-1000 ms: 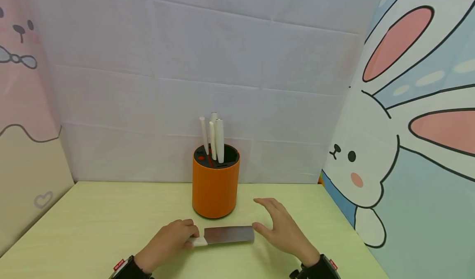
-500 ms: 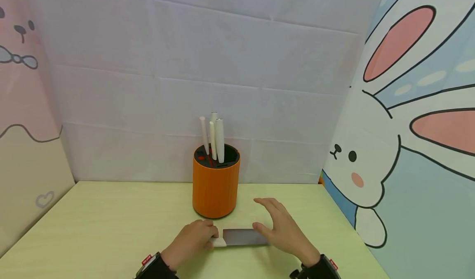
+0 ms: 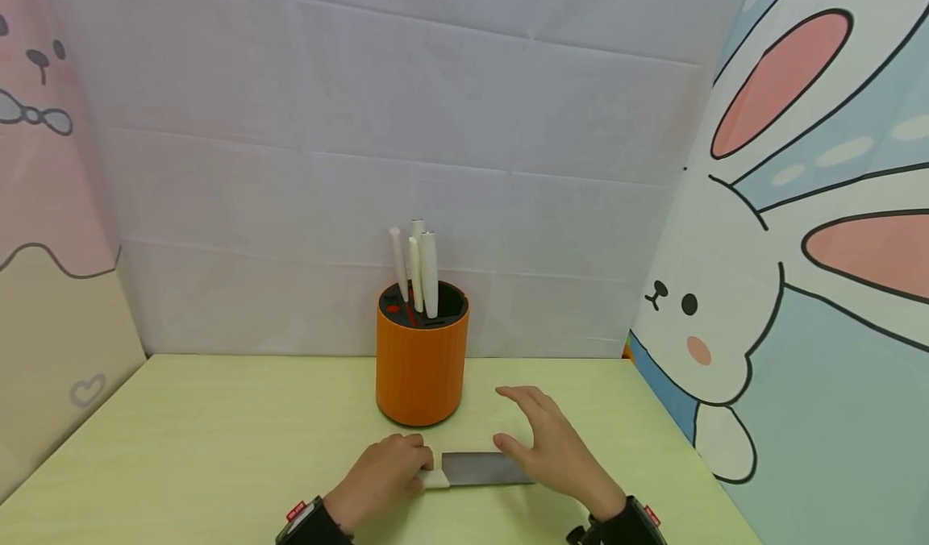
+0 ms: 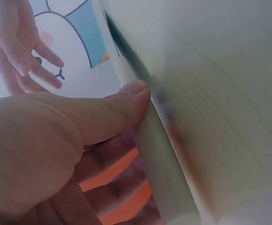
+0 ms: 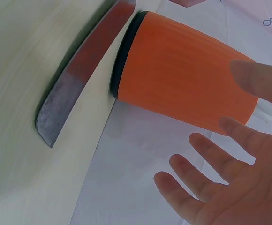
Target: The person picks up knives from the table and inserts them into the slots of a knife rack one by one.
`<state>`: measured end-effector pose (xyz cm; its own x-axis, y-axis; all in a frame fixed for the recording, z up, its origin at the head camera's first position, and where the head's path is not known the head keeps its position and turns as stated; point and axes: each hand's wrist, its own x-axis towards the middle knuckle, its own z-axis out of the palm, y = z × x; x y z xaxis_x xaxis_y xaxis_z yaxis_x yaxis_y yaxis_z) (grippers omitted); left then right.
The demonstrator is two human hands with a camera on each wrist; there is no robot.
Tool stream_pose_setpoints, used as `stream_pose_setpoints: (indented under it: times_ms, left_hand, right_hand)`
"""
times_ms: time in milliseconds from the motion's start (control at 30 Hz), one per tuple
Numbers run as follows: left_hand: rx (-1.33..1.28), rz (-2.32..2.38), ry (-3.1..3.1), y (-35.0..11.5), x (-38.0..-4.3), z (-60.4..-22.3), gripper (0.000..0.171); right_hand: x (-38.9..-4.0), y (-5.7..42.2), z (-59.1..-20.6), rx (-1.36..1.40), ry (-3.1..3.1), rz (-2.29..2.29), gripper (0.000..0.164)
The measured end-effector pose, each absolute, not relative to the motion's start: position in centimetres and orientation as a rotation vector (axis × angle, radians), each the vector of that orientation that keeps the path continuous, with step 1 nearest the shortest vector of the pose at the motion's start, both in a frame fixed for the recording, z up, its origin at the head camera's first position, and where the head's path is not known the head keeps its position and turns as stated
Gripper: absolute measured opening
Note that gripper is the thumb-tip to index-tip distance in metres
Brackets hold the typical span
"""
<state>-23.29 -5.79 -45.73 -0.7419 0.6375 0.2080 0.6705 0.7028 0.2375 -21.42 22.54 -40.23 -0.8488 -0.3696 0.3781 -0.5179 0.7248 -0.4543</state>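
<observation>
A cleaver with a broad grey blade and a white handle lies low over the table, its blade toward the right. My left hand grips the handle; in the left wrist view the thumb presses one side of the pale handle and the fingers curl along the other. My right hand is held over the blade's far end, fingers spread and holding nothing. In the right wrist view the blade lies well apart from those fingertips and reflects orange.
An orange cylindrical knife block with a black slotted top stands behind the cleaver. Several white-handled utensils stick up from it. A white cloth wall rises at the table's back edge, with a rabbit-print panel on the right.
My left hand has slid the cleaver rightward and slightly nearer, so its blade end now passes behind my right hand in the head view. The right hand has stayed in place.
</observation>
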Motion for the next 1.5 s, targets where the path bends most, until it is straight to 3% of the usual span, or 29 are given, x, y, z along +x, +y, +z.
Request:
stream_pose_setpoints:
  times_ms: [933, 1500]
  left_hand:
    - [-1.090, -0.584, -2.816, -6.4, -23.1, -45.7, 0.021]
    - [-0.939, -0.765, -2.802, -9.9, -23.0, -43.7, 0.050]
  right_hand:
    - [-21.4, 22.5, -40.2, 0.714, -2.675, 0.809, 0.056]
    - [-21.4, 21.9, -40.6, 0.833, -2.672, 0.823, 0.052]
